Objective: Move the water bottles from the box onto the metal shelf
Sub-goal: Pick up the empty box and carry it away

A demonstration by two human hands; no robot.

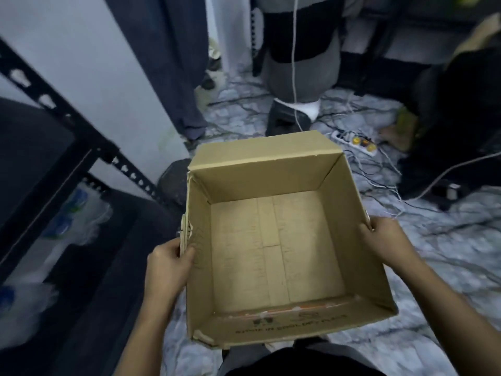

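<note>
An open brown cardboard box [273, 240] fills the middle of the head view, and nothing lies inside it. My left hand [166, 264] grips its left wall, thumb over the rim. My right hand [385, 240] grips the right wall the same way. The box hangs above the floor between both hands. On the left stands the black metal shelf [81, 131]. Clear water bottles [78, 213] with blue labels lie blurred on its lower level, and another bottle [19, 302] shows nearer the bottom left.
Another person [298, 50] stands just beyond the box, with a white cable hanging in front. A power strip [355, 142] and many loose cables cover the marbled floor at right. A white wall panel rises behind the shelf.
</note>
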